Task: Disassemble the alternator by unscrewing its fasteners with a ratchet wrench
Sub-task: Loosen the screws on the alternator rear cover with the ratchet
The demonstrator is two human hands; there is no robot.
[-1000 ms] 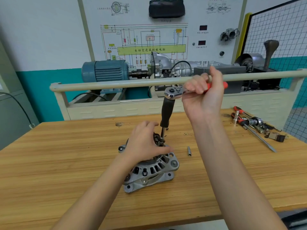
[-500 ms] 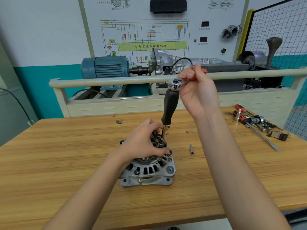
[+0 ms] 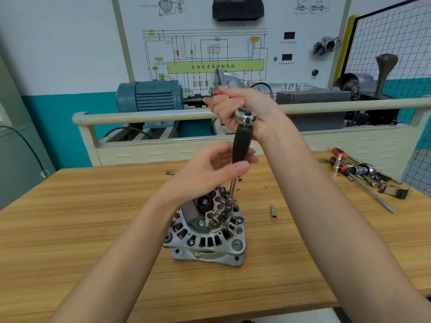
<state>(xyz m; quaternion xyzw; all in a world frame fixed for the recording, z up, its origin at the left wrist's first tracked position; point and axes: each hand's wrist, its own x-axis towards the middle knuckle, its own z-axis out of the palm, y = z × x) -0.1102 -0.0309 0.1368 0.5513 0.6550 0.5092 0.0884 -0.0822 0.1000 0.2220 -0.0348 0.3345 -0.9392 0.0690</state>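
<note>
Both bare forearms reach forward from the lower edge of the view. The right hand (image 3: pixel 240 108), raised highest, has its fingers curled around a red-handled tool. The left hand (image 3: pixel 210 170) sits lower, its thumb and fingers closing on a black grip.

Silver alternator (image 3: pixel 207 231) upright on wooden table (image 3: pixel 70 241), rear components exposed; ratchet wrench (image 3: pixel 245 117) with chrome head atop black extension handle (image 3: pixel 241 145), shaft seated on a top fastener.

wooden workbench (image 3: pixel 70 241) before a white-and-teal wall (image 3: pixel 58 66), wiring-diagram board (image 3: pixel 210 54), blue motor (image 3: pixel 149 95), wire mesh panel (image 3: pixel 391 43).
</note>
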